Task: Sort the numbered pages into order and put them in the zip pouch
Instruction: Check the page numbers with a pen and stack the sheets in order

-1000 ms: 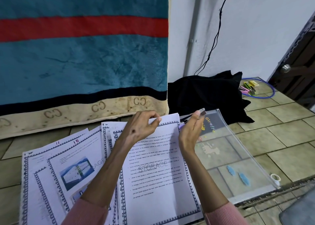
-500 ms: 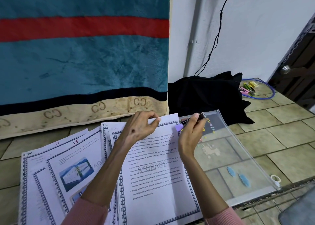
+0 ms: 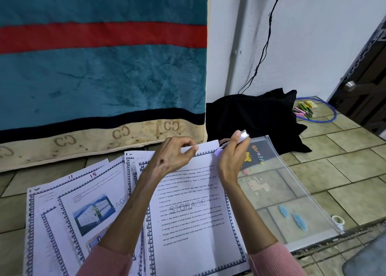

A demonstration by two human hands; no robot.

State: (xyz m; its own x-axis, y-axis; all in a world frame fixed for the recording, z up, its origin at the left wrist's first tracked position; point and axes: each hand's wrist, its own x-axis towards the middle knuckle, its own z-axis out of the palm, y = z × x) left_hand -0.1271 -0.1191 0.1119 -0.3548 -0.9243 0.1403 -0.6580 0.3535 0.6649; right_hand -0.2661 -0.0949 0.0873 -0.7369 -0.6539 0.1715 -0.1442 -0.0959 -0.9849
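Note:
Several printed pages with a blue patterned border lie fanned on the tiled floor. The top page (image 3: 194,213) carries a "STORAGE" watermark. My left hand (image 3: 173,156) pinches its top edge. Pages marked 15 (image 3: 89,202) and 11 (image 3: 41,204) stick out to the left beneath it. My right hand (image 3: 231,160) grips a pen (image 3: 243,134) at the page's top right corner, and the pen's purple end (image 3: 217,151) lies on the paper. The clear zip pouch (image 3: 313,202), printed "Giraffe", lies flat to the right, partly under the pages.
A teal and red blanket (image 3: 104,77) hangs behind the pages. A black cloth (image 3: 250,112) lies heaped by the wall, next to a blue hoop with coloured clips (image 3: 302,110). A small tape roll (image 3: 337,220) sits by the pouch's near right corner. A dark door (image 3: 367,77) stands at right.
My right hand has tilted the pen a little, first dipping then lifting its upper end. My left hand keeps its pinch on the top page, and the pages have not moved.

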